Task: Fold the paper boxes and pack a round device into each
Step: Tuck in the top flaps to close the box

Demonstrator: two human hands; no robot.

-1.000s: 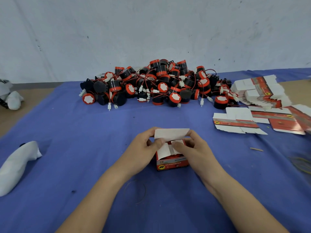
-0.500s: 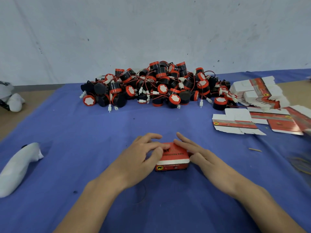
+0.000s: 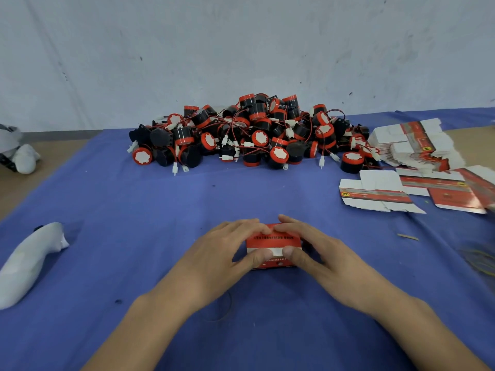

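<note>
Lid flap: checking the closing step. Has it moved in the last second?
Yes. It stood open, toward the device pile; now it lies folded down on the red box.

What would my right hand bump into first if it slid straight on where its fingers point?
The right hand grips the small red and white paper box. Sliding on, it would probably first meet the fingers of the left hand, close beside its own on the box top.

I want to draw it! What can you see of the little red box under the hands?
The red box is small printed card with a white band and dark lettering too blurred to read. It looks closed, on the blue cloth. The left hand and right hand hold it, fingers on top, thumbs in front.
</note>
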